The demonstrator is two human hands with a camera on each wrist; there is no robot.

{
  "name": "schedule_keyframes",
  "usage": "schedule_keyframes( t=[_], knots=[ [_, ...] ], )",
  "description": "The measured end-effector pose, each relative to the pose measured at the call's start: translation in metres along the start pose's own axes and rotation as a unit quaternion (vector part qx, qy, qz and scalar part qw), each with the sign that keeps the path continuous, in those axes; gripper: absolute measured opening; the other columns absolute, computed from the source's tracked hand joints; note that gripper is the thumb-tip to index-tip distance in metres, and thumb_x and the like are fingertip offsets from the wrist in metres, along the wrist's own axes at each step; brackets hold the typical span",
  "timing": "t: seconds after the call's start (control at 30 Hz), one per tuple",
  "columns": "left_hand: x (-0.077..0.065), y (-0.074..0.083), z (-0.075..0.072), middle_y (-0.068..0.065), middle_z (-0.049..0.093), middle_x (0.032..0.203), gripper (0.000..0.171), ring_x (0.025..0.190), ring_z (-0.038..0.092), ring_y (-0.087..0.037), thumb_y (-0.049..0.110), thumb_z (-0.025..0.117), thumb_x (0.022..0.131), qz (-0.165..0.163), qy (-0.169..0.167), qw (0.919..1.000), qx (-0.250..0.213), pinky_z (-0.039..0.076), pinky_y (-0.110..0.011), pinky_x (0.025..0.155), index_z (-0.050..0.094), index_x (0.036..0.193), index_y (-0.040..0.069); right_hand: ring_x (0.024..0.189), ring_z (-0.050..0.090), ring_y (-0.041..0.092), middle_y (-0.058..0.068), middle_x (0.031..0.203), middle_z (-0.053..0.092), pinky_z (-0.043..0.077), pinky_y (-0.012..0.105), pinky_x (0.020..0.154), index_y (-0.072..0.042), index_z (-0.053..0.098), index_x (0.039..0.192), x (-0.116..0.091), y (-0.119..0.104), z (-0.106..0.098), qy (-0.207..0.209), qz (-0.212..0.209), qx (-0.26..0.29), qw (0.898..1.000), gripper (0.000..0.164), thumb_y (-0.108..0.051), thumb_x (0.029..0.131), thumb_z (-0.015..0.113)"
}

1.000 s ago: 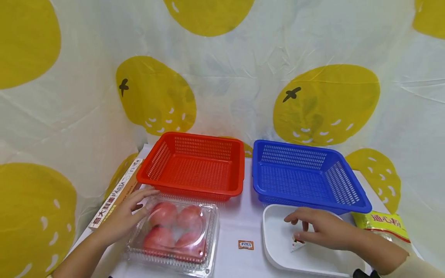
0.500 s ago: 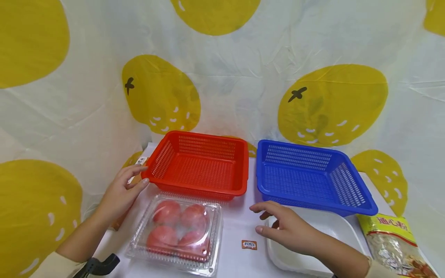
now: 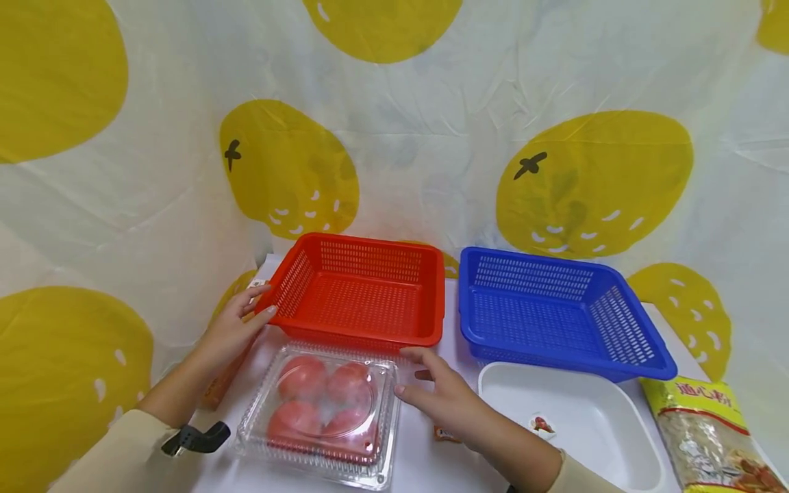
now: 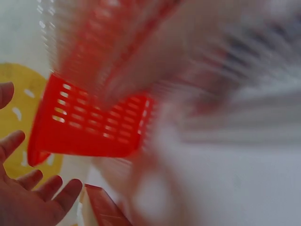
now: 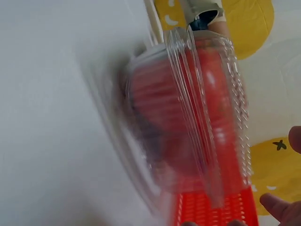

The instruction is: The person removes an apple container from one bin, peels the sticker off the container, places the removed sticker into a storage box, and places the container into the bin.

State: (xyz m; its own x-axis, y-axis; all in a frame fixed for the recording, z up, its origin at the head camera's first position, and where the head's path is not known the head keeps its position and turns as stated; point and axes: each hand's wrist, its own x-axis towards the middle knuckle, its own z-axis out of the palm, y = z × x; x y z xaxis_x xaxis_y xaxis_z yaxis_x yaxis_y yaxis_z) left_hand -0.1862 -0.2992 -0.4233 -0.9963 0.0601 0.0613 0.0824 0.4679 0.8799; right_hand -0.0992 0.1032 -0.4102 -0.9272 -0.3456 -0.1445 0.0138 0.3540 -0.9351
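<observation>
Hands out in front, both of them, either side of a clear plastic box (image 3: 387, 438) lying lower left of centre in the head view, red fruits (image 3: 296, 419) showing through its lid! Left hand (image 3: 237, 329), left of the frame: fingers spread loosely and nothing gripped, the tips right up by the left end of the red basket (image 3: 351, 335); whether they touch its rim I cannot tell. Right hand (image 3: 440, 390), low and just right of centre: palm relaxed, thumb and fingers parted, holding nothing, thumb tip just beside the clear box's right edge, contact too close to call. Over to the wrist cameras, and it's a blur across the clear box, with loose fingertips at the lower left in one and the lower right in the other. Tucked beneath the left forearm, a long orange box (image 3: 224, 383), partly covered; behind the right hand peeks a small brown packet (image 3: 446, 435). Right of frame, the white tray (image 3: 592, 404) carries a little wrapped piece (image 3: 542, 424), the blue basket (image 3: 573, 361) sits above it, and a yellow-topped bag (image 3: 703, 431) fills the lower right corner.
</observation>
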Motion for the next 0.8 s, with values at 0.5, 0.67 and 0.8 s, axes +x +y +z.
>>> schedule_keyframes(
  t=[0.5, 0.67, 0.8],
  knots=[
    [0.022, -0.027, 0.014, -0.029, 0.037, 0.16, 0.065, 0.135, 0.048, -0.041, 0.018, 0.064, 0.108, 0.009, -0.034, 0.9953, -0.09, 0.047, -0.01, 0.094, 0.035, 0.164, 0.006, 0.142, 0.046, 0.04, 0.021, 0.158, 0.043, 0.036, 0.064, 0.118, -0.016, 0.033, 0.166, 0.023, 0.023, 0.049, -0.021, 0.005, 0.178, 0.984, 0.086, -0.017, 0.094, 0.081],
    [0.023, -0.031, 0.014, -0.03, 0.038, 0.159, 0.066, 0.131, 0.051, -0.041, 0.02, 0.065, 0.108, 0.006, -0.041, 0.9946, -0.095, 0.054, -0.021, 0.096, 0.033, 0.165, 0.007, 0.146, 0.039, 0.039, 0.018, 0.162, 0.039, 0.031, 0.067, 0.119, -0.022, 0.036, 0.165, 0.024, 0.028, 0.052, -0.024, 0.019, 0.182, 0.983, 0.092, -0.014, 0.089, 0.085],
    [0.024, -0.032, 0.014, -0.03, 0.037, 0.159, 0.068, 0.128, 0.054, -0.041, 0.02, 0.064, 0.109, 0.002, -0.044, 0.9936, -0.104, 0.059, -0.034, 0.098, 0.031, 0.166, 0.008, 0.145, 0.037, 0.038, 0.016, 0.162, 0.039, 0.029, 0.065, 0.119, -0.027, 0.038, 0.164, 0.024, 0.03, 0.053, -0.03, 0.02, 0.181, 0.983, 0.092, -0.012, 0.087, 0.086]
  ],
)
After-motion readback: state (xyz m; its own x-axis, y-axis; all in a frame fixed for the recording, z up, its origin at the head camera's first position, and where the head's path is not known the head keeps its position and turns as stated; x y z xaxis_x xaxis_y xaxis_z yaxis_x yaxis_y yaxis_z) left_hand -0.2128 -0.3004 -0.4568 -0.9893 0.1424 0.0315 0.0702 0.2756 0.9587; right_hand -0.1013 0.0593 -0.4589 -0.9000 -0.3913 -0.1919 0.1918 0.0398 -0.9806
